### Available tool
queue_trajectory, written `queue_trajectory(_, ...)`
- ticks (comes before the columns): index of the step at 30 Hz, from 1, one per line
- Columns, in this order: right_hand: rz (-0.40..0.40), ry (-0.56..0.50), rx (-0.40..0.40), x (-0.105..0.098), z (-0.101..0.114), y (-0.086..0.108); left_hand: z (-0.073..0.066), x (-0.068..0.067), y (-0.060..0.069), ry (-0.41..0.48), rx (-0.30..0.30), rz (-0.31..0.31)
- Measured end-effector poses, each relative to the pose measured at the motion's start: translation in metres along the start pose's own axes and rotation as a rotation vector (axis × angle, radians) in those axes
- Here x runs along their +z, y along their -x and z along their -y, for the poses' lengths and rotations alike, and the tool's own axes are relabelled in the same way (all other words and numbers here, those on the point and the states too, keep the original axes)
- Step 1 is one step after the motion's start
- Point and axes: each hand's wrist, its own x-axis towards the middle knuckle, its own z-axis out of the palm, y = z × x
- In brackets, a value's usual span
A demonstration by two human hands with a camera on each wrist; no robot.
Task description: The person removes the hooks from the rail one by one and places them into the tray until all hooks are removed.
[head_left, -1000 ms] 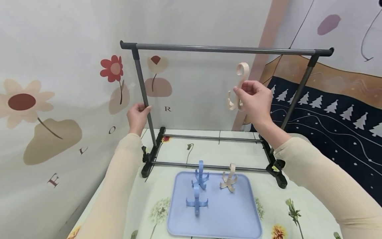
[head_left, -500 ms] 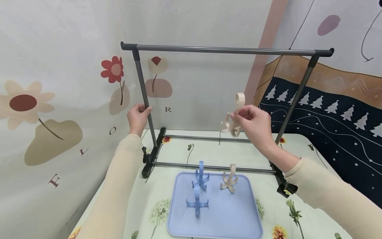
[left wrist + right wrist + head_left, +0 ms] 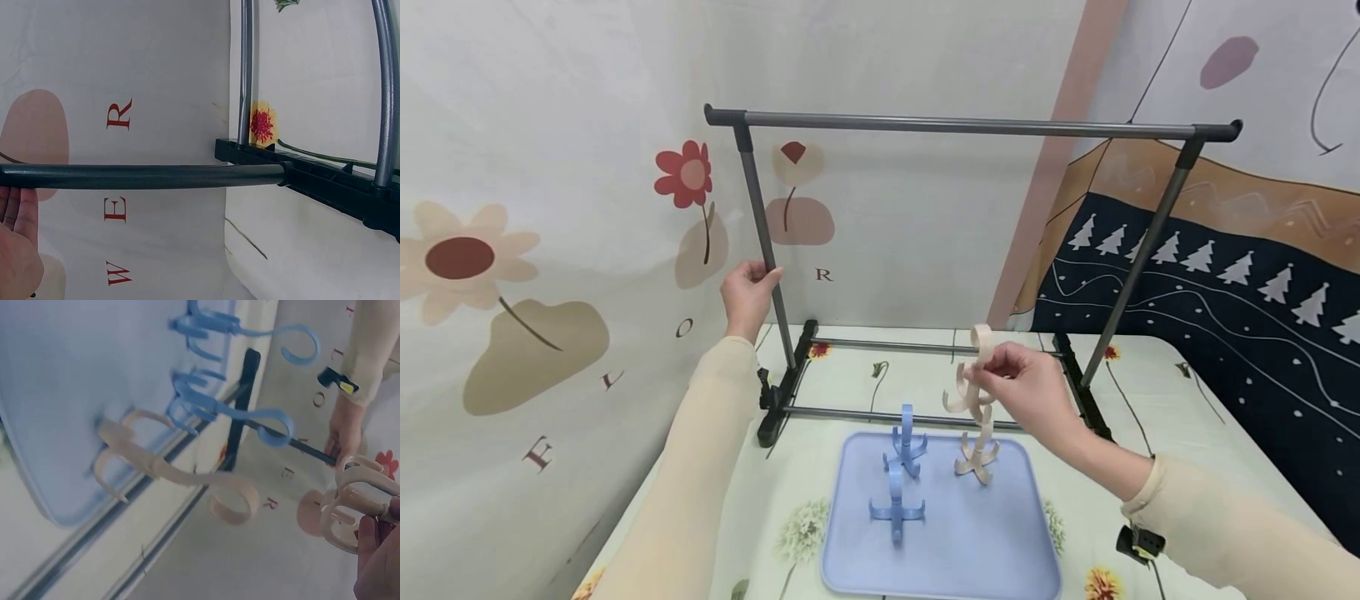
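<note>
My left hand (image 3: 747,300) grips the left upright post (image 3: 757,196) of a dark metal garment rack. In the left wrist view, its fingers (image 3: 24,215) lie against that post. A beige multi-prong hook (image 3: 981,337) with a curled top is pinched between the thumb and fingers of my right hand (image 3: 1033,396), low in front of the rack. Just below it, another beige hook (image 3: 976,460) stands on a light blue tray (image 3: 977,550). Two blue hooks (image 3: 907,442) of the same shape stand left of it on the tray.
The rack's top bar (image 3: 925,124) spans above both hands. Its lower crossbars (image 3: 865,412) run just behind the tray. A flower-print cloth (image 3: 1165,392) covers the table, and patterned fabric hangs at the back and sides.
My right hand has come down with the beige hook from just under the top bar to just above the tray's far edge. The left hand stays on the post.
</note>
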Motion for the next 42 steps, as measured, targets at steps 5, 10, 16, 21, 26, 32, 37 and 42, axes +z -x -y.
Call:
queue_trajectory(5, 0.042, -0.050, 0.070, 0.010, -0.007, 0.020, 0.000, 0.001, -0.001, -0.005, 0.008, -0.005)
queue_trajectory(10, 0.064, -0.045, 0.144, 0.021, -0.018, 0.041, -0.001, 0.001, 0.000, -0.001, 0.012, -0.001)
queue_trajectory(16, 0.078, -0.053, 0.240, 0.036, -0.036, 0.060, 0.001, 0.000, 0.000, -0.007, 0.015, -0.001)
queue_trajectory(21, 0.083, -0.040, 0.266, 0.049, -0.054, 0.073, 0.002, 0.000, 0.000, -0.006, 0.015, -0.003)
queue_trajectory(26, 0.075, -0.013, 0.273, 0.059, -0.066, 0.085, 0.001, 0.000, 0.001, -0.003, 0.010, 0.000)
queue_trajectory(32, 0.033, -0.020, 0.298, 0.065, -0.075, 0.091, 0.000, 0.000, 0.000, -0.010, 0.012, 0.002)
queue_trajectory(37, 0.020, -0.013, 0.333, 0.069, -0.080, 0.094, 0.001, 0.000, 0.000, -0.009, 0.020, 0.000)
queue_trajectory(42, 0.030, -0.039, 0.341, 0.072, -0.083, 0.099, 0.002, 0.001, 0.000, -0.011, 0.020, -0.005)
